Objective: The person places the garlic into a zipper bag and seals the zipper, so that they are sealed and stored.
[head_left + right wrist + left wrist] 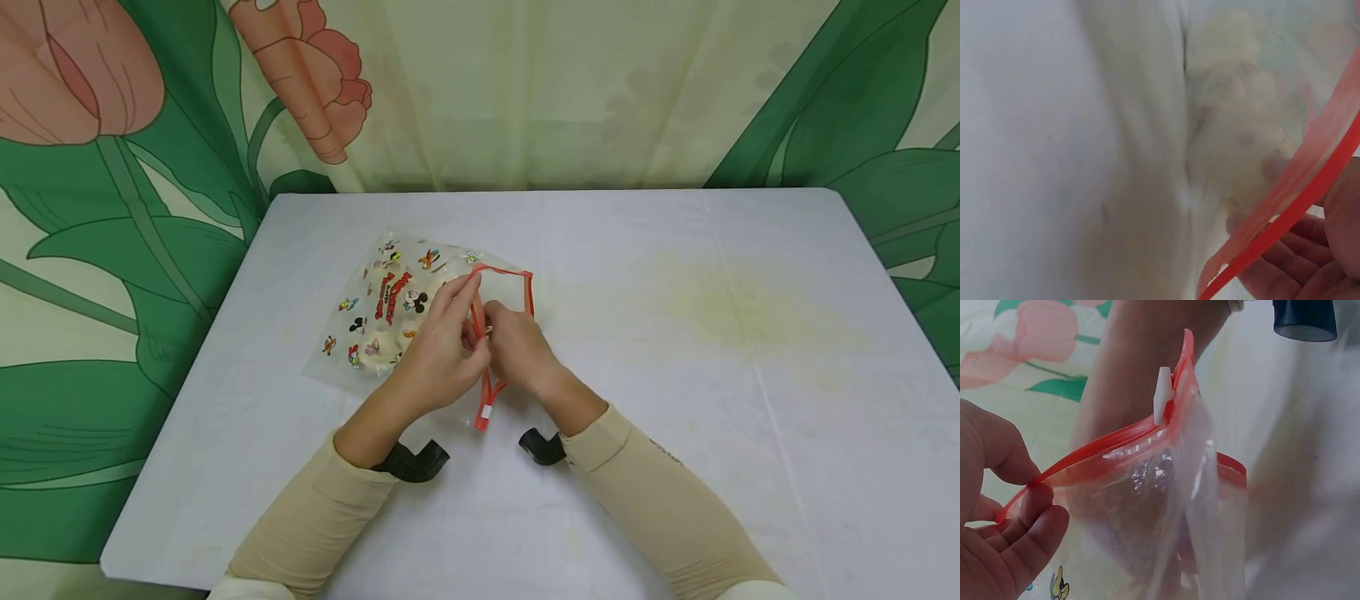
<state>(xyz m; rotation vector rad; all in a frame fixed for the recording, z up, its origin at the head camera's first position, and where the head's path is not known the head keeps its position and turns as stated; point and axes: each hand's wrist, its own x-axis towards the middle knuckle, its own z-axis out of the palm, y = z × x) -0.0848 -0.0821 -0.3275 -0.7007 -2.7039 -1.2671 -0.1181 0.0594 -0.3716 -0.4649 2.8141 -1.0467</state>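
Observation:
A clear plastic zip bag [367, 312] printed with small cartoon figures lies on the table, its red-edged mouth toward the right. My left hand [442, 350] pinches the red zip edge [1110, 440] between thumb and fingers, holding the mouth apart. My right hand [521, 346] reaches through the mouth into the bag. Through the plastic in the right wrist view, its fingertips [1235, 222] appear blurred, right by cream-coloured rounded things [1241, 100]; I cannot tell whether they grip one. A white zip slider [1163, 397] sits on the red edge.
The bag lies left of centre on a table [712, 467] with a white cover. Behind the table hangs a pale curtain [525, 92] with large flower and leaf prints. Black wrist cameras [416, 461] are strapped at both wrists, close over the table.

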